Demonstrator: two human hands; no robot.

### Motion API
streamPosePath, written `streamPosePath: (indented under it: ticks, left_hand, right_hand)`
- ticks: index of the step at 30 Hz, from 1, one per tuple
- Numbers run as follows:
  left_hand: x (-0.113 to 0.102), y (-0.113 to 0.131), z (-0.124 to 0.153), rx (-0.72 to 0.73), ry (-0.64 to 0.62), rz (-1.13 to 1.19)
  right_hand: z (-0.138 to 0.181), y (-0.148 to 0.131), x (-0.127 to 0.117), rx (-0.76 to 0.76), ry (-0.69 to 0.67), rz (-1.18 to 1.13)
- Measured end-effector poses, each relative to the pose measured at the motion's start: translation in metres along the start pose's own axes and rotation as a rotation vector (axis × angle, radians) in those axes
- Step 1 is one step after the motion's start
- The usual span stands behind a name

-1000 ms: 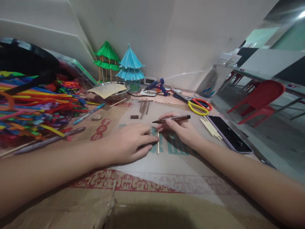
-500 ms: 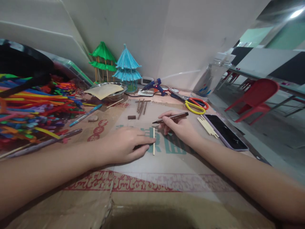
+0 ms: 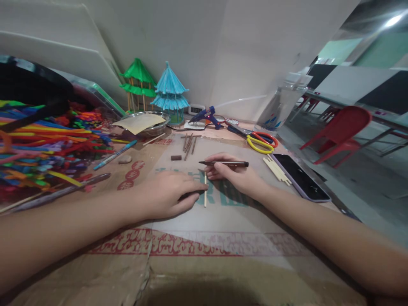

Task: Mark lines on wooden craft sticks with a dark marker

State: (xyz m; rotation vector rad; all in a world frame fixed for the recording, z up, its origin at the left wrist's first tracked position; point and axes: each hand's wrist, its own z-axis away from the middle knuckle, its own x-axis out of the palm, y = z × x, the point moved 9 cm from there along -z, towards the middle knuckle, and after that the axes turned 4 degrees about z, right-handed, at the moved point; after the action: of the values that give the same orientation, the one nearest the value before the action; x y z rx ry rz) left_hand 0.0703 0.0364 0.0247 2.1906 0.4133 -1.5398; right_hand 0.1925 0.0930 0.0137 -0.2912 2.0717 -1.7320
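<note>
A short pale wooden stick [image 3: 205, 198] lies lengthwise on the sheet-covered cardboard. My left hand [image 3: 174, 191] rests flat beside it, its index fingertip pressing on the stick and the thumb stretched out below. Held in my right hand [image 3: 234, 176] is a dark brown marker pen [image 3: 234, 163], nearly level, its tip pointing left above the stick's far end. The right fingers are closed round the pen and partly overlap the top of the stick. The brown pen cap [image 3: 176, 157] lies beyond my left hand. Behind it are several brown-coloured sticks [image 3: 188, 146].
To the right lie several pale sticks [image 3: 276, 170], a phone [image 3: 301, 176] and scissors [image 3: 261, 142]. A blue glue gun [image 3: 208, 115] stands at the back near blue [image 3: 170, 87] and green [image 3: 137, 74] model pavilions and a metal bowl [image 3: 164, 121]. Colourful pipe cleaners [image 3: 41, 144] crowd the left.
My right hand has shifted slightly left with the marker pen, which is now more level, its tip beyond the stick's far end. My left hand stays on the stick.
</note>
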Motion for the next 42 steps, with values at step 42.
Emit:
streamPosePath:
  ticks: [42]
  left_hand:
    - [-0.002,0.001,-0.001,0.020,0.033,0.009]
  right_hand:
    - [-0.004,-0.003,-0.007,0.104,0.097,0.275]
